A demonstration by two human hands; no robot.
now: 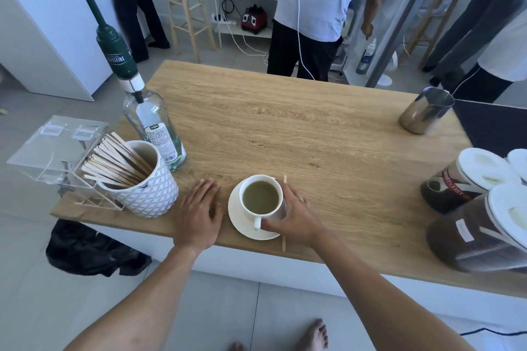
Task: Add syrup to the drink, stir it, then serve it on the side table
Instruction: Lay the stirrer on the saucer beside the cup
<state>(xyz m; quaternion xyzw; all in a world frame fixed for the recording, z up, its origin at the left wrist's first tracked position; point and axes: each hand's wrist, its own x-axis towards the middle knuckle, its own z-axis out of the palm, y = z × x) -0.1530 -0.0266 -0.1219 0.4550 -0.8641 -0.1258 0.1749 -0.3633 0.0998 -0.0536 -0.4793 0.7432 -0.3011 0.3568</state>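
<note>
A white cup of pale greenish-brown drink stands on a white saucer near the front edge of the wooden table. My right hand wraps the cup's right side, thumb by its handle. My left hand lies flat on the table just left of the saucer, fingers spread, holding nothing. A clear syrup bottle with a green pump top stands upright at the back left. A thin wooden stir stick lies on the table under my right hand.
A white patterned pot full of wooden stir sticks and a clear acrylic box sit at the left. A steel milk jug stands far right; coffee jars lie at right. People and stools stand beyond the table.
</note>
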